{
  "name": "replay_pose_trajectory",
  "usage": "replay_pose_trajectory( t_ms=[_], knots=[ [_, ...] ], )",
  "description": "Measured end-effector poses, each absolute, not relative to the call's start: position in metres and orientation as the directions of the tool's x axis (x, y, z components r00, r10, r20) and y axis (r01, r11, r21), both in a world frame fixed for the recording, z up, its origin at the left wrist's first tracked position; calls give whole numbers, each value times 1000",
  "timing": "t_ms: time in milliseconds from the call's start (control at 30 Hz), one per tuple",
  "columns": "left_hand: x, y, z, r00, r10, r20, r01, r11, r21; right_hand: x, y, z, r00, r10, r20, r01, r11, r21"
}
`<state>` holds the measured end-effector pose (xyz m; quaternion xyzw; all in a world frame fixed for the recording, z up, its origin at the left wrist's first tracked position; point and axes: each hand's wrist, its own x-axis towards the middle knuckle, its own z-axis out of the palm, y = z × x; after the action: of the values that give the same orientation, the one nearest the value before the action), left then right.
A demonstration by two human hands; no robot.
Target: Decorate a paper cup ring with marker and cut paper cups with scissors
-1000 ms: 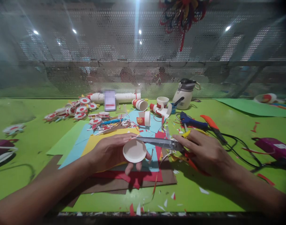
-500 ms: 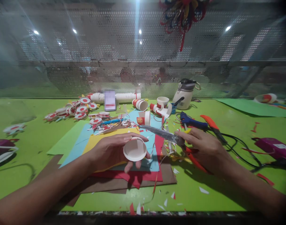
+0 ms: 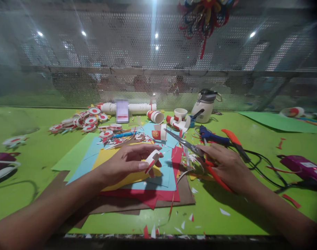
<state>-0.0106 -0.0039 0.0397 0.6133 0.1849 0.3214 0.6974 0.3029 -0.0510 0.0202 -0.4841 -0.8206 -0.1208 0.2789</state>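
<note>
On the green worktop [image 3: 213, 220], towards its front edge, lies stacked coloured paper [image 3: 88, 163]. At its right, the right hand [image 3: 223, 163] wraps around orange-handled scissors [image 3: 185, 143], long axis slanting toward the far-left corner. Left of them, clear of the blades, the left hand [image 3: 120, 165] pinches a tilted, cut-down paper cup [image 3: 153, 159].

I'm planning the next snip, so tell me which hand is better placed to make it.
Right, most likely: the right hand grips the scissors, their blades pointing forward and leftward. The left hand is occupied, pinching the white-and-red paper piece.
</note>
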Motion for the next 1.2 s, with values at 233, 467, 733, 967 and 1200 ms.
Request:
replay_pose_trajectory(
  t_ms=[233, 467, 733, 967, 1200],
  knots=[
    [-6, -2, 40, 618, 737, 273, -247, -148, 958, 297, -60, 22, -357, 689, 631, 788, 585, -193],
    [-3, -2, 38, 484, 817, 313, -166, -266, 950, 283, -68, 24, -446, 698, 560, 751, 632, -190],
    [-6, 6, 30, 389, 817, 426, 25, -472, 881, 273, -73, 23, -472, 734, 489, 720, 641, -267],
    [-7, 6, 22, 337, 733, 591, 210, -671, 711, 272, -73, 19, -465, 756, 459, 764, 605, -222],
    [-6, 6, 23, 299, 652, 697, 339, -755, 561, 272, -75, 12, -492, 734, 468, 804, 590, -78]
  ],
)
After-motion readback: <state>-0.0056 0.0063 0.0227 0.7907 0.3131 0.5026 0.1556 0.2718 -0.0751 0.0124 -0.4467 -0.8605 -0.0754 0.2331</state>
